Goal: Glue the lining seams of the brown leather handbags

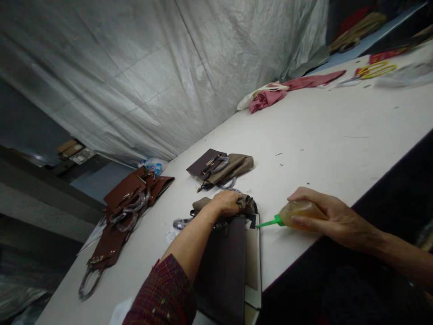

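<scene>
A dark brown handbag (221,266) lies on the table in front of me, its pale inner edge facing right. My left hand (226,203) is closed on the bag's taupe lining (246,204) at the far end. In my right hand (333,216) is a glue bottle (299,214) of amber liquid, held on its side. Its thin green nozzle (269,223) points left, with the tip at or very near the bag's pale edge. Part of the bag is hidden under my left forearm.
Farther back lies another dark brown bag (216,167) with taupe lining. Reddish-brown bags (126,203) with plastic-wrapped handles lie at left. Pink cloth (270,98) and yellow-handled scissors (375,70) are at the far right. Silvery sheeting (152,67) hangs behind the white table (324,135).
</scene>
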{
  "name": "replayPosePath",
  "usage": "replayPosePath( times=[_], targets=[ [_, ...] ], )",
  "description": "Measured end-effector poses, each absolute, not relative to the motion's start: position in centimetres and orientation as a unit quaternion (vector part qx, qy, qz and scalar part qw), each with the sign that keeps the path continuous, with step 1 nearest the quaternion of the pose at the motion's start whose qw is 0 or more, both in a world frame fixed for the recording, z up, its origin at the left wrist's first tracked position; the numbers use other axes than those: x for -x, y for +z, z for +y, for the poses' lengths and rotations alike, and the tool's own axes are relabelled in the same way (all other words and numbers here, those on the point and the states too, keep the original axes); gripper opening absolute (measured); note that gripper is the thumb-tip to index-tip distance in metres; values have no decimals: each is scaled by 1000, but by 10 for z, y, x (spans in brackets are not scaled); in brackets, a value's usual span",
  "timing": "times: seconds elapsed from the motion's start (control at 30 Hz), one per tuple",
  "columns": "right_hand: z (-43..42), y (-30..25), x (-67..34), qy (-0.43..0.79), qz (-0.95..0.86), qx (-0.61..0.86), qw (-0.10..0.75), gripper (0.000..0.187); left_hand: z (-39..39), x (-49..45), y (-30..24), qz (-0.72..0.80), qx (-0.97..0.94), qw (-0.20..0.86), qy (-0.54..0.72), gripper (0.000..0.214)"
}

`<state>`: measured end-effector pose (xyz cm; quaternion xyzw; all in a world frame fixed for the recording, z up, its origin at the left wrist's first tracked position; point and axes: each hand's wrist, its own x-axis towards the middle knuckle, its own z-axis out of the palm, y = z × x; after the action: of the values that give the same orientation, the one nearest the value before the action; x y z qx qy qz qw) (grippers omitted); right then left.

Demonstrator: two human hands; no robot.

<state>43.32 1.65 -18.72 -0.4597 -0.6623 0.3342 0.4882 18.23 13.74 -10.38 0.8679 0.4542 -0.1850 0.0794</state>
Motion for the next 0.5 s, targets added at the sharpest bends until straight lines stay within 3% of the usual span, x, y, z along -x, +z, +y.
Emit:
replayPosePath(
  times=[0.2,0.37,0.5],
  targets=[
    [16,-186,-430,265,-659,475,520,39,135,-182,-103,454,-868,85,-185,21],
    [8,-177,-429,327,-684,442,480,34,134,-183,-101,453,-868,84,-187,21],
    [0,-175,-425,293,-668,465,502,38,134,-183,-102,453,-867,86,-187,20]
  ],
)
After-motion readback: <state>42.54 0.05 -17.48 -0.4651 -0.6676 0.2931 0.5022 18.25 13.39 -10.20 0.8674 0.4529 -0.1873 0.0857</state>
